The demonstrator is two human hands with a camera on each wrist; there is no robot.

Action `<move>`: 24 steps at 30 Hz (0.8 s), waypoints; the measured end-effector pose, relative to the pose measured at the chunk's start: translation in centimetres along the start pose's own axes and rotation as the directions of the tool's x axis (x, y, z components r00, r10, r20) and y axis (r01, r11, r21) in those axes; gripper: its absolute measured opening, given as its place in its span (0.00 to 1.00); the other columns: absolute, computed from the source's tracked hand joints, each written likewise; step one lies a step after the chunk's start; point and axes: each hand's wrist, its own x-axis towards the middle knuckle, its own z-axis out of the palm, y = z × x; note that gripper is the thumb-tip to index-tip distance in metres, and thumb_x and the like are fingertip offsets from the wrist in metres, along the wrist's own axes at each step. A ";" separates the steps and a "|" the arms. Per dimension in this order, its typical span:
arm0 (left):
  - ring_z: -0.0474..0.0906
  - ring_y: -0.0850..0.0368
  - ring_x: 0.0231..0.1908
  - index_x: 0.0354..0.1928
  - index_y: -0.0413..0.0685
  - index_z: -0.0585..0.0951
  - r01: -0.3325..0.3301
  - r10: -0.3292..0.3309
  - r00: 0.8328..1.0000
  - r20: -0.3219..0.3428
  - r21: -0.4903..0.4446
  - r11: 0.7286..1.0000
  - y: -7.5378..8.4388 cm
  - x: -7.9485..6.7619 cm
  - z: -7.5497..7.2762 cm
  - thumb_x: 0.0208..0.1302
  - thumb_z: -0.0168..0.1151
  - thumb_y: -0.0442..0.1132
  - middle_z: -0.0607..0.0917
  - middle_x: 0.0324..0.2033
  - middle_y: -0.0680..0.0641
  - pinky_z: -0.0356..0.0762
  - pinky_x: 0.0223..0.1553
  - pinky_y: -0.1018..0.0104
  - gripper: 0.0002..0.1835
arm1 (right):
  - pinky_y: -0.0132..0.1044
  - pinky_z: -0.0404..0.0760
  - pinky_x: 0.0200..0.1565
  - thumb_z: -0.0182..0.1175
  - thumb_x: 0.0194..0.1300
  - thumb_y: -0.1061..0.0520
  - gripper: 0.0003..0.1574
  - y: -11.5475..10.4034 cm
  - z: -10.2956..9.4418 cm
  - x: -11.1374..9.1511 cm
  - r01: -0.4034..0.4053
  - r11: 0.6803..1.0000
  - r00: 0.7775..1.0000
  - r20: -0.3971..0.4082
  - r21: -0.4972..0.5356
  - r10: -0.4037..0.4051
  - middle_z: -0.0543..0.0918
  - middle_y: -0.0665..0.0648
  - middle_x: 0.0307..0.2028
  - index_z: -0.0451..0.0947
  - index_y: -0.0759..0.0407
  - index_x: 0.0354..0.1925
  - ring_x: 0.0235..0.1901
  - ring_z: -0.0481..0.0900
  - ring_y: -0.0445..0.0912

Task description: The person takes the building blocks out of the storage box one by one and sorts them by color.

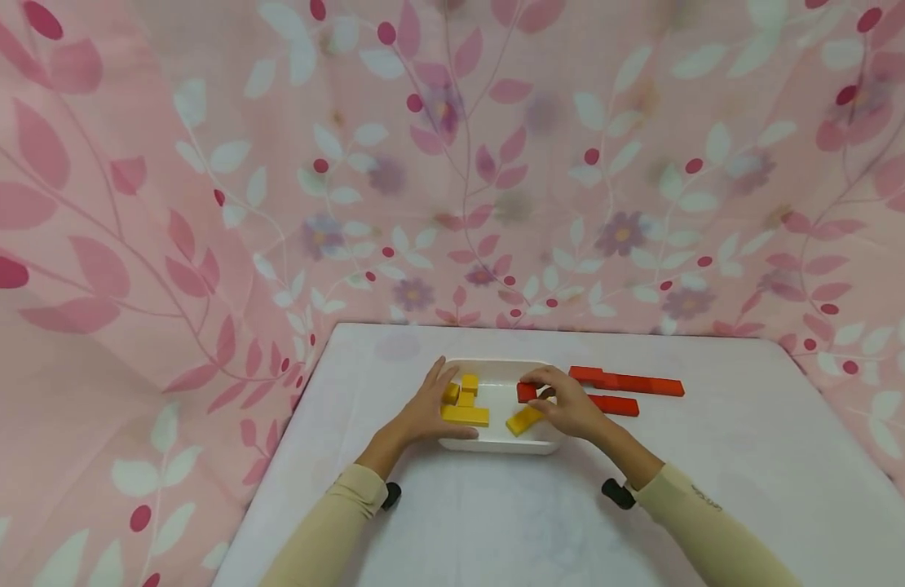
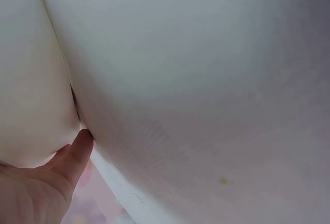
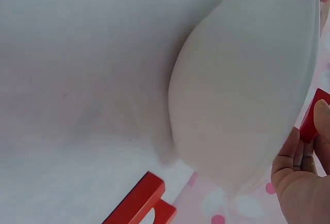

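Observation:
In the head view, a white tray (image 1: 500,447) holds several yellow blocks and stands on the table. My left hand (image 1: 421,414) rests on the tray's left end, fingers extended toward the far rim and thumb along the near side; the left wrist view shows fingers (image 2: 80,149) against the tray's outer wall. A small red block (image 1: 526,393) is pinched between thumb and fingers of my right hand (image 1: 570,408), over the tray's right part. Just below it lies a tilted yellow block (image 1: 524,420). At the left sit a long yellow block (image 1: 465,417) and smaller yellow ones (image 1: 470,383).
Right of the tray, a long row of red blocks (image 1: 639,384) lies on the white-covered table (image 1: 489,522). Nearer, a shorter red piece (image 1: 617,405) is partly hidden by the right hand. A pink floral curtain (image 1: 467,163) hangs behind the table.

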 end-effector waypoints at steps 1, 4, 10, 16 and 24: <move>0.48 0.41 0.77 0.78 0.63 0.51 -0.002 0.002 1.000 0.000 -0.002 1.000 0.0 0.0 0.0 0.38 0.74 0.72 0.39 0.79 0.47 0.60 0.69 0.35 0.66 | 0.48 0.84 0.54 0.64 0.63 0.68 0.23 0.2 -0.3 -0.2 0.005 1.000 1.000 -0.004 -0.011 -0.005 0.80 0.57 0.53 0.79 0.59 0.56 0.51 0.78 0.52; 0.49 0.41 0.77 0.78 0.63 0.51 -0.006 0.006 1.000 -0.002 -0.002 1.000 0.1 -0.1 0.1 0.37 0.74 0.73 0.39 0.79 0.47 0.60 0.69 0.35 0.67 | 0.47 0.84 0.52 0.65 0.62 0.68 0.23 0.6 -1.2 -0.8 0.008 0.999 1.000 -0.024 -0.038 -0.009 0.81 0.57 0.51 0.79 0.59 0.56 0.50 0.78 0.52; 0.48 0.42 0.77 0.78 0.62 0.51 -0.006 0.006 1.000 -0.003 0.021 1.000 0.0 -0.1 0.0 0.37 0.74 0.73 0.39 0.79 0.47 0.60 0.70 0.37 0.67 | 0.46 0.85 0.51 0.65 0.62 0.68 0.24 1.7 -2.8 -2.2 -0.052 0.995 0.998 -0.046 -0.081 0.049 0.79 0.59 0.53 0.78 0.59 0.57 0.50 0.80 0.54; 0.48 0.43 0.77 0.78 0.63 0.51 -0.006 0.006 1.000 0.001 0.025 1.000 -0.2 -0.1 -0.1 0.37 0.73 0.74 0.38 0.79 0.47 0.60 0.70 0.37 0.67 | 0.49 0.85 0.51 0.65 0.62 0.69 0.26 3.6 -4.2 -3.6 -0.087 0.990 0.993 -0.085 -0.113 0.078 0.79 0.62 0.54 0.77 0.62 0.58 0.51 0.79 0.57; 0.49 0.41 0.76 0.78 0.58 0.52 -0.014 0.014 1.000 -0.005 0.028 1.000 0.1 -0.1 0.0 0.38 0.74 0.73 0.39 0.79 0.47 0.60 0.69 0.36 0.67 | 0.54 0.83 0.51 0.64 0.62 0.68 0.23 6.4 -7.1 -5.6 -0.131 0.975 0.987 -0.119 -0.180 0.111 0.77 0.66 0.56 0.78 0.63 0.56 0.54 0.76 0.62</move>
